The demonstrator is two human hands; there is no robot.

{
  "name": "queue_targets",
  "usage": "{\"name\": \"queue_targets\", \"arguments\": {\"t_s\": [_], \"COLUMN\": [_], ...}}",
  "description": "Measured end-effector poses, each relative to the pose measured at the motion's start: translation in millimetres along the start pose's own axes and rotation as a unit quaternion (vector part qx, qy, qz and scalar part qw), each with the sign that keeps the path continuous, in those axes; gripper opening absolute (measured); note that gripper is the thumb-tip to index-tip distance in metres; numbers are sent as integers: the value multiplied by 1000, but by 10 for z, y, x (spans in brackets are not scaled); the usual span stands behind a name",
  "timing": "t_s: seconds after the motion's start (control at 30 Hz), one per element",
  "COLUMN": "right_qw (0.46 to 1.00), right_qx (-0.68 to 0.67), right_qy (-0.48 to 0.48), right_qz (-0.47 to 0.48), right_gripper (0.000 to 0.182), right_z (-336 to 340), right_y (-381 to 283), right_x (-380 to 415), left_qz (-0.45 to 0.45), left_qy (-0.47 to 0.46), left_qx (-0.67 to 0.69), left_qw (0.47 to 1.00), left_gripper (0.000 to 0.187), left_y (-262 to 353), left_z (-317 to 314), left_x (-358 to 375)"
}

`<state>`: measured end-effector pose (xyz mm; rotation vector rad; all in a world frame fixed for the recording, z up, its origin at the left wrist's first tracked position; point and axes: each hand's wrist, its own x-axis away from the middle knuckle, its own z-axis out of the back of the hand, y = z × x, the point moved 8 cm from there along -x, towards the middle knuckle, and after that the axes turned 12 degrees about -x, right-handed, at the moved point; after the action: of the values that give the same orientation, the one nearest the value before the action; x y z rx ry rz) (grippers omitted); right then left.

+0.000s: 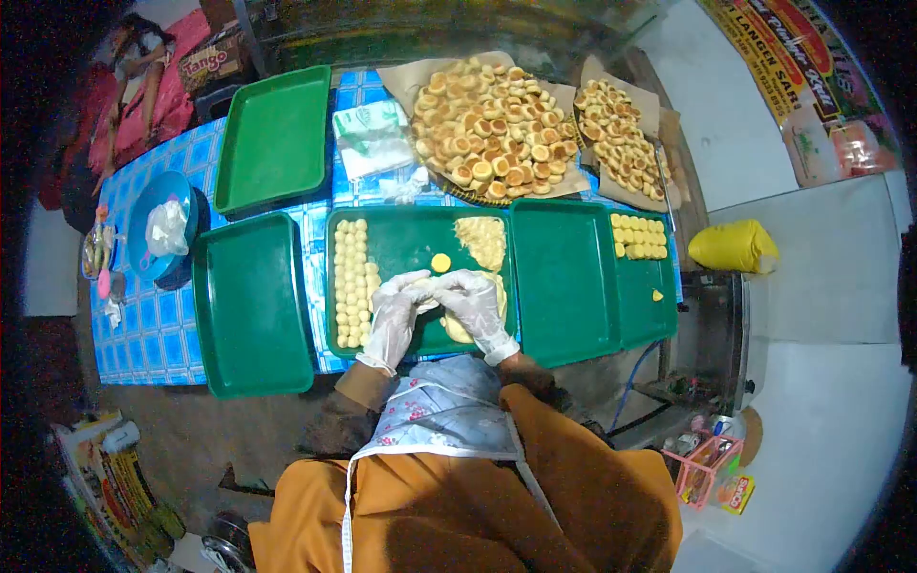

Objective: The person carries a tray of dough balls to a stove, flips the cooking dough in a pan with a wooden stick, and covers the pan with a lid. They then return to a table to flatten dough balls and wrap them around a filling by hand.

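Note:
My left hand [394,310] and my right hand [475,307], both in whitish see-through gloves, meet over the middle green tray [401,222]. Their fingertips are closed together on a small piece of pale dough [429,305], mostly hidden by the fingers. Just beyond them lies a round yellow ball [440,263]. Rows of small dough balls [351,277] line the tray's left side. A rough yellowish mass [481,241] sits at the back right, and a smooth sheet of dough [458,330] shows partly under my right hand.
To the right, a green tray [564,286] adjoins another holding yellow pieces [639,236]. More green trays [250,306] lie left. Behind are baked rounds [492,129] on brown paper, another heap [611,124], a plastic packet [372,138] and a blue basin [143,210].

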<state>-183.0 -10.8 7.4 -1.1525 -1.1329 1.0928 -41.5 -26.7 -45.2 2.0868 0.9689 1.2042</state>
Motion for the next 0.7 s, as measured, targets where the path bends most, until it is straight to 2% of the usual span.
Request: {"name": "queue_targets", "arguments": {"t_s": [0.07,0.17,0.2,0.23,0.27,0.3,0.37,0.4,0.43,0.47,0.5,0.57,0.63,0.7], "right_qw": [983,928,932,958,952,944,971,974,984,992,997,998,997,998], "right_qx": [-113,-348,-337,-254,-282,-308,-174,-117,-87,-57,-26,4,-13,-11], "right_qy": [-6,-4,10,31,56,80,111,107,94,81,69,60,63,63], "right_qz": [-148,-135,-132,-128,-107,-86,-121,-163,-122,-80,-38,-33,-51,-28], "right_gripper": [11,15,17,19,20,21,21,18,18,17,17,17,15,14], "right_z": [-22,-34,32,137,203,263,450,473,468,474,440,448,373,329], "right_y": [-8,-63,-44,-81,-133,-176,13,37,112,273,262,348,353,329], "right_x": [62,108,88,55,-5,-60,-112,-114,-140,-162,-175,-184,-247,-271], "left_qz": [-15,-21,-20,-8,-138,-129,-106,-58,-9,-103,-196,-56,-41,-16], "left_qy": [20,57,74,48,37,13,-32,-46,-62,-69,-44,-84,-84,-84], "left_qx": [-19,-4,8,67,-42,3,91,182,272,100,-68,123,126,160], "left_qw": [1000,998,997,997,989,991,990,980,960,987,977,987,988,983], "left_gripper": [34,34,35,31,30,29,27,30,34,34,35,36,37,36], "left_y": [-19,-20,-15,22,93,116,173,259,260,272,444,362,342,305], "left_z": [5,62,111,94,152,143,119,24,-48,-12,-66,-128,-113,-97], "left_x": [-36,-48,-51,-27,-68,-62,-46,26,60,27,91,136,156,155]}}
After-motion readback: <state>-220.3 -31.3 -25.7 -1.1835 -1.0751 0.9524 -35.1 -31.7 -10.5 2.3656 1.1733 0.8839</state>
